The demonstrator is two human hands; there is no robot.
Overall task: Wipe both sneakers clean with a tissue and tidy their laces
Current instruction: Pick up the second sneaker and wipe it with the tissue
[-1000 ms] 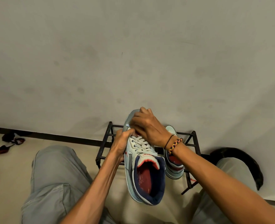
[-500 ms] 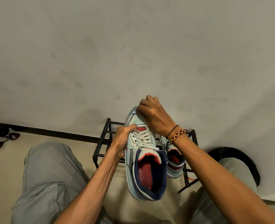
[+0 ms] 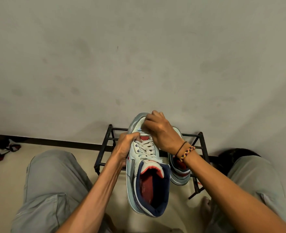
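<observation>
Sneaker [image 3: 144, 167], pale blue, navy collar, white laces [image 3: 145, 148]

The held sneaker [image 3: 144, 167] showed a smooth, faintly glossy pale upper, woven white laces [image 3: 145, 148] and a soft, matt navy cloth collar over a dull red insole. Behind it stood a rack [image 3: 105, 148] of thin black metal bars with a matt finish, against a wall [image 3: 138, 56] of rough, stained plaster. The trousers [image 3: 51, 182] were matt grey woven cloth, and the bracelet [image 3: 186, 153] was braided cord.
</observation>
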